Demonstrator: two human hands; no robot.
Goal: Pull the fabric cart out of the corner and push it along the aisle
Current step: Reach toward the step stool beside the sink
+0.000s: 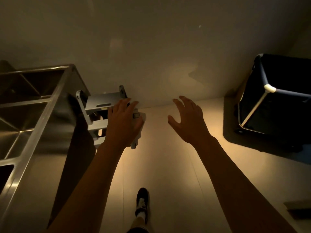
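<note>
- Reaching forward, both hands are empty: left hand (pixel 123 120) and right hand (pixel 188 118) have fingers spread, gripping nothing.
- The cart (pixel 276 98) sits in the corner, well right of the right fingertips, untouched.
- Nothing looks done yet; grasping, pulling out and pushing all remain.

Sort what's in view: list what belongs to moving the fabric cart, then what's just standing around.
For the job:
- fabric cart, dark, in the corner at right
- right hand, open, not touching the cart
- left hand, open, in front of the grey step stool

Just standing about:
- grey step stool by the wall
- steel sink unit at left
</note>
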